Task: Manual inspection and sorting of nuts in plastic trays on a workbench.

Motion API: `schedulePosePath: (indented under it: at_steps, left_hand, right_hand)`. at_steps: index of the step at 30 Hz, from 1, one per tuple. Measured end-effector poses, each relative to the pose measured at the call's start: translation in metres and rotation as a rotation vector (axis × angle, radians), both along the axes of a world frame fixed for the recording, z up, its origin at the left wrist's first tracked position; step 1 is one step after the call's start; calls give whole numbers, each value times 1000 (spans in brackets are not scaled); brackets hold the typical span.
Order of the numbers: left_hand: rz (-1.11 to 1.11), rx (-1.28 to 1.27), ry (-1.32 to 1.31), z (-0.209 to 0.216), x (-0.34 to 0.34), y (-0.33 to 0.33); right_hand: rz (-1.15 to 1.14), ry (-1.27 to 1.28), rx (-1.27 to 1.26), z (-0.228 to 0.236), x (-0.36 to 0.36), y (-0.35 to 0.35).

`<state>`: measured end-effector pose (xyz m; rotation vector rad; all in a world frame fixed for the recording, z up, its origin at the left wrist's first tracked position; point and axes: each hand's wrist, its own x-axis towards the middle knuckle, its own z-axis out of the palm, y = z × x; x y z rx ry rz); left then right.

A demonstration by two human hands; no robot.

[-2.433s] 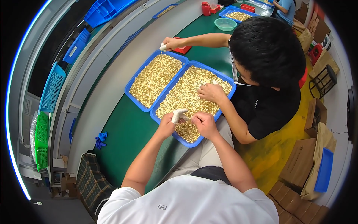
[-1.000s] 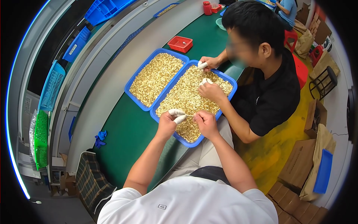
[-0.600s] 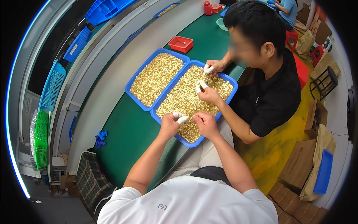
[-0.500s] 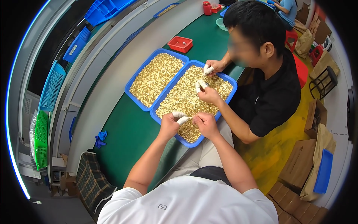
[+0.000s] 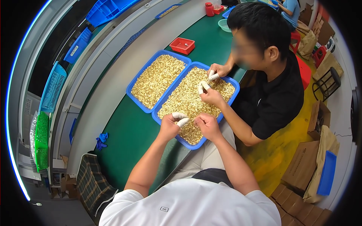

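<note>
Over the near end of a blue tray (image 5: 160, 119) heaped with small gold-coloured metal pieces (image 5: 190, 132), my two hands face each other, slightly apart. White covers wrap the thumb and forefinger of my left hand (image 5: 170, 126), which are curled into a pinch. Thumb and bent fingers meet in my right hand (image 5: 208, 125), just across from it. Anything between either hand's fingertips is too small to make out against the pieces. In the same tray a co-worker's hands (image 5: 213, 96), also with white finger covers, are held over the far right part.
A second blue tray (image 5: 130, 88) of similar pieces adjoins on the left. Beyond stands a red bin (image 5: 182, 45) on the green table (image 5: 130, 130). Blue gloves (image 5: 102, 141) lie at the table's left. The co-worker (image 5: 277, 90) sits close on my right; cardboard boxes (image 5: 299, 165) stand on the floor.
My hands have drawn slightly apart, the left moving a little left; their fingertips nearly met before. The co-worker's farther hand has shifted slightly.
</note>
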<state>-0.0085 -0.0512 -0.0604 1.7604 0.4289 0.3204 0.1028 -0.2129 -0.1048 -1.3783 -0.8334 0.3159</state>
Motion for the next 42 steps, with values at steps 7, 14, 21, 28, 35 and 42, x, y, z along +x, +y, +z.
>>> schedulePosePath:
  at_steps: [7,14,21,28,35,42]
  left_hand:
    - [432,497,-88,51,24,76]
    - [-150,387,28,26,0,2]
    - [-102,240,95,16,-1,-26]
    - [169,394,-46,29,4,52]
    - [225,873,108,55,18,59]
    - [-280,828,489,14,-10,-9]
  right_hand:
    - [-81,4,-8,1,-1,-2]
    - [-44,-54,-38,6,-2,-3]
    - [86,-102,-95,0,3,-9]
    - [13,45,18,0,-2,-2]
    - [-48,0,4,2,-1,-6]
    - [-51,-3,31,3,-2,-4]
